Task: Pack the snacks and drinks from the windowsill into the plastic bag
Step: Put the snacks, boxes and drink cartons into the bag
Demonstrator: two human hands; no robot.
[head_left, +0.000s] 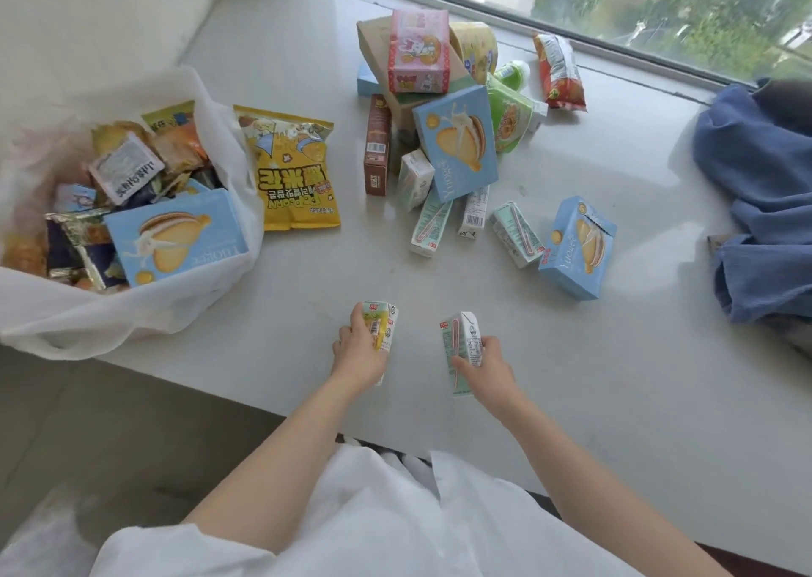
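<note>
The left hand [360,348] is gripping a small yellow-and-green drink carton [381,324], fingers curled round it, and the right hand [485,368] is gripping a pale green drink carton [461,348] with a straw taped along its side. Both cartons are being held just above the near part of the white windowsill [615,401], well apart from the white plastic bag [145,313], which is sitting open at the left edge of the sill. Inside the bag, a light blue biscuit box [175,236] is lying on top of a jumble of foil snack packets. A yellow popcorn bag [294,172] is lying just beside the bag's right wall.

Farther back, a heap is waiting in the middle of the sill: a pink box [419,51] is resting on a brown cardboard box, a second blue biscuit box [459,141] is leaning against the pile, a brown box [378,146] is standing beside it, and several small drink cartons [516,234] are lying loose in front (their print is too small to read). A third blue biscuit box [578,247] is lying to the right, and a red snack packet [560,71] is lying near the window. Blue cloth [760,190] is lying bunched at the right edge.
</note>
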